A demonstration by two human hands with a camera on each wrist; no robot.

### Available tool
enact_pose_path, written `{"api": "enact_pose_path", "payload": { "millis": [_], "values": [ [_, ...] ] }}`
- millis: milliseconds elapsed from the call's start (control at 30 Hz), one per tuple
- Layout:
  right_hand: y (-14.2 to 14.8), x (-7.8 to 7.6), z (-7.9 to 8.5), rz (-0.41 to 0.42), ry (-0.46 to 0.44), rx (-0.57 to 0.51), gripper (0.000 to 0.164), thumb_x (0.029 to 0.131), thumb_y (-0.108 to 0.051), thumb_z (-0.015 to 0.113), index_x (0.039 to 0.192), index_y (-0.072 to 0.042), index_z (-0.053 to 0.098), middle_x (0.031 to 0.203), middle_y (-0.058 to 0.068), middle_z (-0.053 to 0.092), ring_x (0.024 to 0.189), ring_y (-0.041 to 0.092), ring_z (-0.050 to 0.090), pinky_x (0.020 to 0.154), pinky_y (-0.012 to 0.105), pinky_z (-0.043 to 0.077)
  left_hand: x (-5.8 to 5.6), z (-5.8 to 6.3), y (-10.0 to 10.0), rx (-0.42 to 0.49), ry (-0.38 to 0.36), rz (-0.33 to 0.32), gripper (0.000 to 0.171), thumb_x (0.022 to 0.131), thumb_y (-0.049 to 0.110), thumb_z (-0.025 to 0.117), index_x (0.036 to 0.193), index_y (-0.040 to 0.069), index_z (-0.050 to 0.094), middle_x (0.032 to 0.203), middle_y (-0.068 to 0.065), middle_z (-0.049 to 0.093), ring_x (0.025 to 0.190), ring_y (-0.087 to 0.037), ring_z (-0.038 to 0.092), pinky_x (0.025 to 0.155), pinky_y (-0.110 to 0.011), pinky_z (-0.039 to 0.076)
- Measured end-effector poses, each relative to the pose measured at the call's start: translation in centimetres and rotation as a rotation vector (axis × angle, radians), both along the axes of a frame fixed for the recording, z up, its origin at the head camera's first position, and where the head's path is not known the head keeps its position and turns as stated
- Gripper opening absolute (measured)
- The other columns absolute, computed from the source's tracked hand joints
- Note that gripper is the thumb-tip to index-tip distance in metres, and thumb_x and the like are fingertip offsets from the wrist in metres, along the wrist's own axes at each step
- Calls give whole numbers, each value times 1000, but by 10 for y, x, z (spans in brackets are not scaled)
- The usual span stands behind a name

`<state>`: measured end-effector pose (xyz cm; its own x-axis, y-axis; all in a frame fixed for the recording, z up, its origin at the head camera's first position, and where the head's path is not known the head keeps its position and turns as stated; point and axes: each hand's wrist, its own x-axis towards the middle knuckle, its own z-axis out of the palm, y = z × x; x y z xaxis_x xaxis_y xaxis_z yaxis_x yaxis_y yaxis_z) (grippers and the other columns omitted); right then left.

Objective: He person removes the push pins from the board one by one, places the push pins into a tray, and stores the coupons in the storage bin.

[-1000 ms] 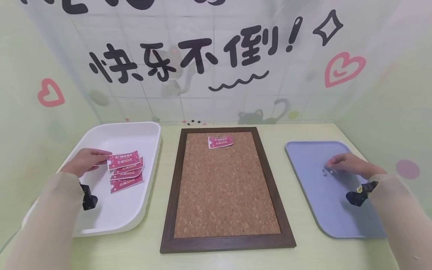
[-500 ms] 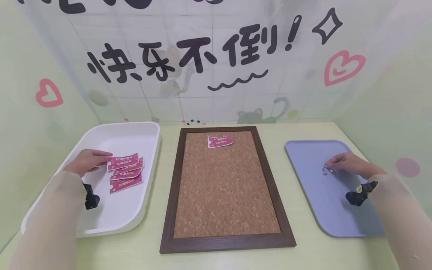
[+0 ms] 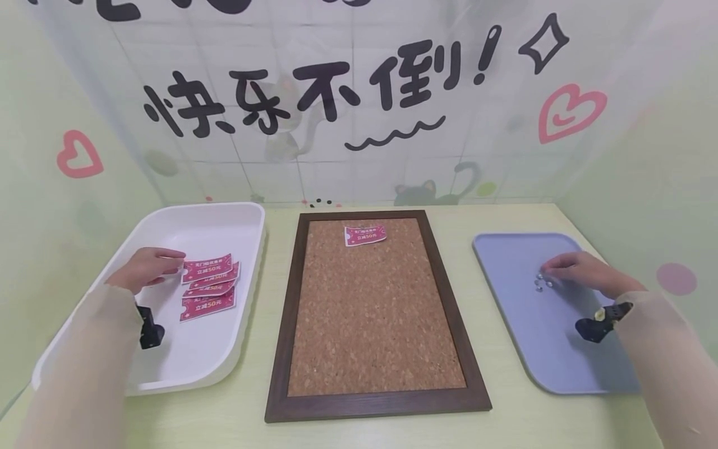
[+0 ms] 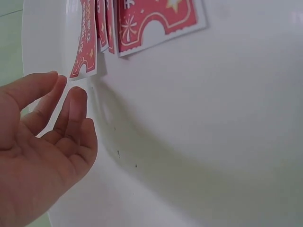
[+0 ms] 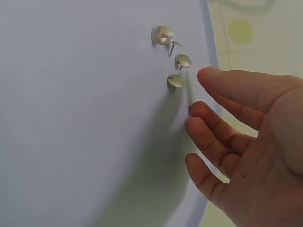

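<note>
My left hand [image 3: 147, 268] is at the left end of several red-and-white paper coupons [image 3: 207, 270], overlapping in the white tray [image 3: 185, 368]. In the left wrist view its loosely bent fingers hold nothing, with the fingertips [image 4: 78, 97] close beside a coupon's corner [image 4: 87, 61]. Over the blue tray [image 3: 561, 374], my right hand [image 3: 583, 272] is beside several metal thumbtacks [image 3: 540, 288]. The right wrist view shows its thumb and fingers spread apart, holding nothing, near a tack [image 5: 182, 61]; some tack points show.
Between the trays lies a corkboard [image 3: 376, 318] with a dark wooden frame [image 3: 381, 406]. One coupon [image 3: 365, 236] is on the cork near its far edge. A printed wall [image 3: 336, 174] stands behind the table [image 3: 521, 218].
The top coupon has shifted slightly right, away from my left fingers. My right fingers have lifted back a little, and the tacks beneath show more fully.
</note>
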<state>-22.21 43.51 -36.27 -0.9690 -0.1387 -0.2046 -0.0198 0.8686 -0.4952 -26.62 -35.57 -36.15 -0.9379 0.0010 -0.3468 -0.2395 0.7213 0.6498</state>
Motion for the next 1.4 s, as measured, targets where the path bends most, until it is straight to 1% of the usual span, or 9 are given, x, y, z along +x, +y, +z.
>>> {"api": "enact_pose_path", "payload": {
  "millis": [100,267,367,467,600,700,867,1167,1400],
  "values": [
    [-3,0,4,-1,21,-1,44,91,-29,57,113,9,58,113,27,57,102,34,51,79,42,40,3,6,-3,-10,23,-16,62,96,32,45,136,-11,27,135,-34,30,119,-46,36,95,-51,35],
    [-13,-2,16,14,65,-33,42,91,-26,57,113,9,58,112,25,58,90,3,50,76,33,42,0,14,-8,-14,70,-54,61,96,33,44,134,-12,30,132,-35,31,117,-48,35,93,-56,34],
    [-22,-3,24,43,103,-49,38,91,-23,57,112,9,58,109,24,60,85,-6,47,75,28,43,-8,12,-15,-56,130,-35,61,92,41,49,133,-2,39,127,-23,44,108,-33,50,87,-51,42],
    [-33,-5,33,82,142,-53,35,91,-19,57,111,10,59,107,23,61,85,-7,47,74,25,43,-9,20,-10,-62,179,-62,63,90,46,50,132,0,42,124,-19,46,104,-30,53,85,-51,42],
    [-52,-6,44,126,186,-57,30,91,-16,57,109,7,61,104,20,62,84,-5,50,73,20,43,4,49,22,-28,205,-142,62,93,42,46,133,-4,37,129,-28,38,112,-43,44,92,-55,35],
    [-68,-5,51,170,217,-64,26,90,-13,58,106,6,62,103,19,63,84,-2,52,72,18,43,11,66,48,-41,243,-170,55,95,36,45,133,-3,39,127,-27,42,111,-42,46,92,-54,37],
    [-94,-5,58,255,255,-72,21,89,-11,59,104,4,63,101,16,63,86,4,54,73,20,44,17,86,82,-47,306,-257,44,96,27,46,129,-2,46,117,-25,53,104,-37,53,88,-53,39],
    [-142,-14,63,388,221,-123,15,90,-9,58,101,-1,64,98,11,64,87,18,58,73,30,46,20,101,138,8,408,-418,32,94,18,53,119,-2,55,100,-17,62,92,-28,58,83,-43,41],
    [-179,-24,64,460,179,-153,14,90,-10,57,100,-1,63,97,12,63,88,22,59,78,40,46,22,111,180,86,435,-514,25,92,12,54,112,-2,59,95,-12,62,87,-26,59,81,-39,44]
  ]
}}
